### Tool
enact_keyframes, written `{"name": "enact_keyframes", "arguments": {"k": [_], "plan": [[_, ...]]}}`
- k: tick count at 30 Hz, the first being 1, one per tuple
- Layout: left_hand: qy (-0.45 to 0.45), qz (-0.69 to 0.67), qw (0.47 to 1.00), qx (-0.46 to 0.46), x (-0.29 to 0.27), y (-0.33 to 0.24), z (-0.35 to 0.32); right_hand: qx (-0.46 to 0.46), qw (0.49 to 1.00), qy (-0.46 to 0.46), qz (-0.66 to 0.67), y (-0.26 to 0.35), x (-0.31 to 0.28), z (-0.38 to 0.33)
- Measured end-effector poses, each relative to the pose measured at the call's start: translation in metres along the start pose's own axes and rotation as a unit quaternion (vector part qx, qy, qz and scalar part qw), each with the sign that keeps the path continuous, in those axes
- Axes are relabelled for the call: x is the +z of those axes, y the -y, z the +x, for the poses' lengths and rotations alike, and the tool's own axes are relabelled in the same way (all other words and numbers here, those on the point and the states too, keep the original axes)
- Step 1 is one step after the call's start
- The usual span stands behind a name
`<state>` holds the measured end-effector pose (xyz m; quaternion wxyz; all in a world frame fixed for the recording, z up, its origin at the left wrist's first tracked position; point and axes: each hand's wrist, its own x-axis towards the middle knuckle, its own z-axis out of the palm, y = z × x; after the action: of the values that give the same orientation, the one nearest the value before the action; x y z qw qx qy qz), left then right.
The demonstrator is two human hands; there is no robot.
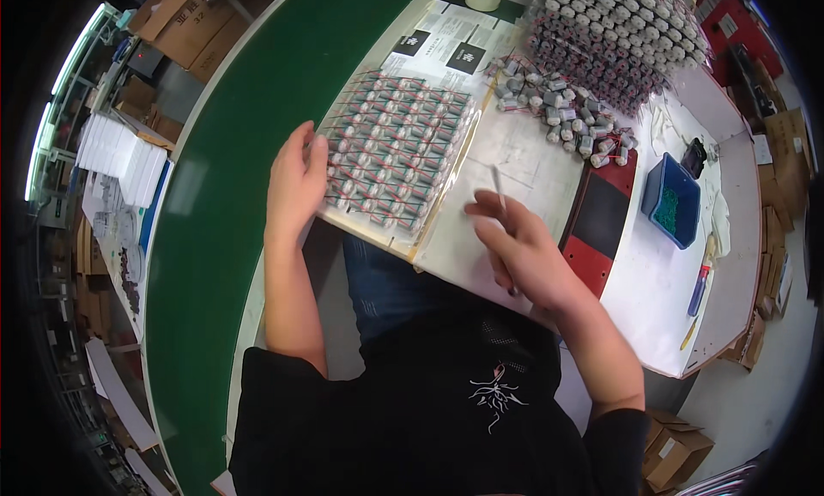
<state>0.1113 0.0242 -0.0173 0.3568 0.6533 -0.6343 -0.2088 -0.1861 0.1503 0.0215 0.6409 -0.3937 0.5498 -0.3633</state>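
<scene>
My left hand point(296, 183) rests beside the left edge of a flat block of small motors point(395, 144), fingers stretched and thumb near the edge, holding nothing visible. The motors are set in rows, with red and green wires across them. Over the pale board point(506, 157) to its right is my right hand point(525, 251), closed around a thin grey rod-like tool point(500, 187); its lower part is hidden by the fingers. Beyond the board lies a loose heap of small grey motors point(562, 110) with white ends and red wires.
Stacked rows of motors point(609, 45) stand at the back right. A blue bin point(674, 200) with small green pieces sits on the right, near a screwdriver point(699, 290). A red-and-black pad point(601, 208) borders the board. The green belt point(232, 127) runs along the left.
</scene>
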Motion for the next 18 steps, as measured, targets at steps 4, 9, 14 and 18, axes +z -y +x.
{"name": "enact_keyframes", "arguments": {"k": [4,9,14,18], "plan": [[0.054,-0.058,0.996,-0.045,0.005,0.011,0.009,0.059,0.995,0.000,0.086,0.002,0.013,0.040],[0.042,-0.165,0.980,-0.103,0.001,0.025,0.024,0.077,0.986,-0.025,0.143,-0.002,0.013,0.053],[0.127,-0.162,0.970,-0.127,-0.007,0.032,0.037,0.053,0.997,-0.047,0.024,-0.010,0.007,0.071],[0.157,-0.184,0.960,-0.138,-0.009,0.031,0.032,0.067,0.996,-0.042,-0.051,-0.002,0.007,0.066]]}}
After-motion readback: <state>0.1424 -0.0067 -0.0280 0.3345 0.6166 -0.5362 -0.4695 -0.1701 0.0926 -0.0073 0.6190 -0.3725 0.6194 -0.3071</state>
